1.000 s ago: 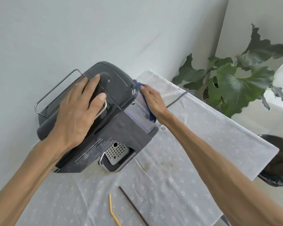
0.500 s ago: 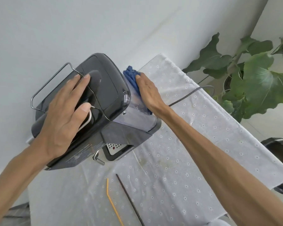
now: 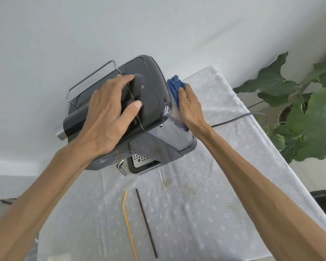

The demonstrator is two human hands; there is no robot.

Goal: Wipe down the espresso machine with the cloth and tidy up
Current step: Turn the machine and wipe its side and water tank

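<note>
Black espresso machine (image 3: 149, 95) on a white dotted tablecloth (image 3: 196, 204), wire rail along its top. Left hand (image 3: 109, 117) spread flat on the top. Right hand (image 3: 189, 106) at 3 o'clock of the machine, pressing a blue cloth (image 3: 174, 84) against its side. Yellow straw (image 3: 128, 223) and dark stick (image 3: 146, 223) at 6 o'clock, just apart. Leafy plant (image 3: 299, 113) at 3 o'clock.

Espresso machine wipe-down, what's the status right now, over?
Left hand flat on espresso machine top. Right hand presses blue cloth to its side. Two straws lie clear in front.
</note>
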